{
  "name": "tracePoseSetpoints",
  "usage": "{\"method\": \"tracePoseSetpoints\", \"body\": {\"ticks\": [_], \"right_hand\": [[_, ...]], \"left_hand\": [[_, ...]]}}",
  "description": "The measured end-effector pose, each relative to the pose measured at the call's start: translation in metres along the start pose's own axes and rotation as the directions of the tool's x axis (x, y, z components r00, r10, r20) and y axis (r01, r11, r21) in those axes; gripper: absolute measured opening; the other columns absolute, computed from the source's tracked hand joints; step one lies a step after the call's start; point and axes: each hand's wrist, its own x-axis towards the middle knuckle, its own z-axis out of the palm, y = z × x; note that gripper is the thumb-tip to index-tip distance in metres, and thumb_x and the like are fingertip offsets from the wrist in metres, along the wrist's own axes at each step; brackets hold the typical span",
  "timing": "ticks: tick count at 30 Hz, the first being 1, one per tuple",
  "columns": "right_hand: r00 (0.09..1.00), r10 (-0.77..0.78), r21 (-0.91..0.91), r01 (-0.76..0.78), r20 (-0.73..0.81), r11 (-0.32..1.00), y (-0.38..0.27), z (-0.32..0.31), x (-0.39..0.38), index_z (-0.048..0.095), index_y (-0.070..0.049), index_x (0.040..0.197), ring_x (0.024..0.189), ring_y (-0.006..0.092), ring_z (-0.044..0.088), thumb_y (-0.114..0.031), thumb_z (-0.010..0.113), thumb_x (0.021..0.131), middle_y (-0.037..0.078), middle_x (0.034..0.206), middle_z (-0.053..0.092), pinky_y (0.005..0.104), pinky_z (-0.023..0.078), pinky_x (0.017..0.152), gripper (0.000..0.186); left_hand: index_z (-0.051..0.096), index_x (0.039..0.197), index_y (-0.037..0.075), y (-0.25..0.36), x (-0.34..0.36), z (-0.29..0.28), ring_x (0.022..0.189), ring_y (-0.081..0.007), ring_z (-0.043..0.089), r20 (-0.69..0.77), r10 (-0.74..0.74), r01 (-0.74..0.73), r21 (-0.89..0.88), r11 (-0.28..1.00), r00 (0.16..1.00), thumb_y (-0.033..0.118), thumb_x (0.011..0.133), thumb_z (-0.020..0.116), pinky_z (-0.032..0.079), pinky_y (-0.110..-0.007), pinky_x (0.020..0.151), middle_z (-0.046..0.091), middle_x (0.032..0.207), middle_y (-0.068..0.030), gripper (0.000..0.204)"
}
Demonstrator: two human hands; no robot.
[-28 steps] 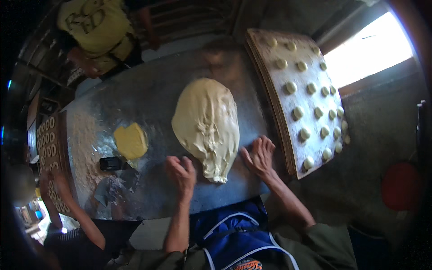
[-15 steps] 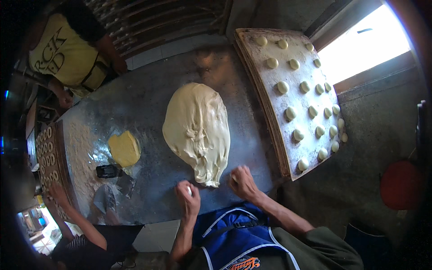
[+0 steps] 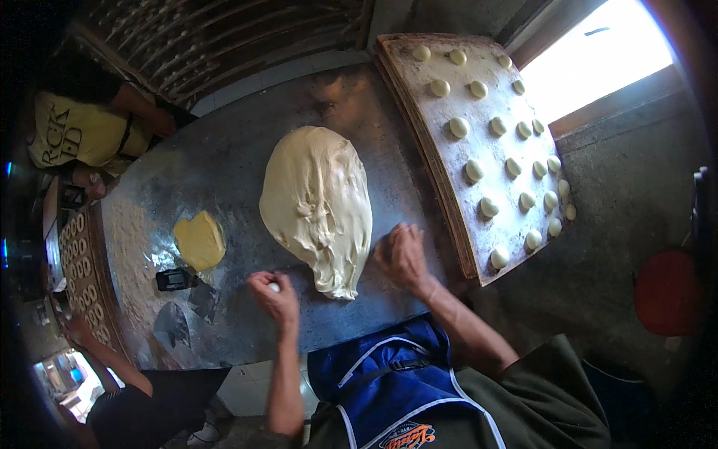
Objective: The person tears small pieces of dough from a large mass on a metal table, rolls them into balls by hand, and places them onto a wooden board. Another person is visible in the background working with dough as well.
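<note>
A large glossy mass of pale dough [image 3: 318, 202] lies on the dark metal table [image 3: 247, 247], its narrow, stretched end toward me. Left of that end, my left hand [image 3: 277, 299] is closed around a small dough piece [image 3: 274, 286], whose white surface shows beside the thumb. My right hand [image 3: 404, 258] is on the other side, close to the dough's right edge, fingers curled down toward the table. Whatever lies under its fingers is hidden.
A yellow block of fat or dough [image 3: 200, 241] lies left, near a black container [image 3: 174, 280] and metal scrapers [image 3: 172, 325]. Floured boards [image 3: 479, 150] with several dough balls stand right. Ring-shaped pieces [image 3: 77, 251] fill a far-left tray. Two people [image 3: 82, 131] stand left.
My left hand has moved left and away from me, still holding the dough piece. My right hand has shifted farther up along the big dough's right side.
</note>
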Motion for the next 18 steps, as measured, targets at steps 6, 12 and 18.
{"method": "tracePoseSetpoints", "body": {"ticks": [6,12,18], "right_hand": [[0.996,0.041,0.121,-0.050,0.077,0.991,0.042,-0.019,-0.052,0.053,-0.006,0.085,0.074,0.0356,0.051,-0.002,0.068,0.078,0.017,0.078,0.049,0.0486,0.041,0.066,0.018],[0.980,0.051,0.117,-0.075,0.193,0.990,0.014,-0.022,-0.075,0.054,-0.005,0.091,0.086,0.0346,0.053,-0.012,0.071,0.077,0.015,0.086,0.050,0.0452,0.041,0.074,0.023],[0.961,0.033,-0.086,-0.010,0.273,0.996,0.009,-0.088,-0.047,0.059,-0.004,0.103,0.101,0.0304,0.053,-0.017,0.070,0.079,0.013,0.107,0.052,0.0431,0.046,0.082,0.030]], "left_hand": [[0.050,0.103,0.005,-0.034,-0.039,-0.038,0.092,-0.0366,0.056,0.194,0.302,-0.322,0.081,0.943,0.933,0.001,0.083,0.070,0.045,-0.048,0.085,0.056,0.094,-0.0164,0.028],[0.057,0.099,0.003,0.014,-0.041,-0.052,0.096,-0.0362,0.055,0.318,0.382,-0.450,0.175,0.876,0.868,0.001,0.078,0.068,0.047,-0.045,0.084,0.056,0.096,-0.0147,0.024],[0.067,0.090,0.006,0.069,0.019,-0.087,0.102,-0.0344,0.057,0.870,0.325,-0.629,-0.022,0.777,0.372,0.002,0.070,0.070,0.050,-0.044,0.089,0.057,0.106,-0.0131,0.021]]}}
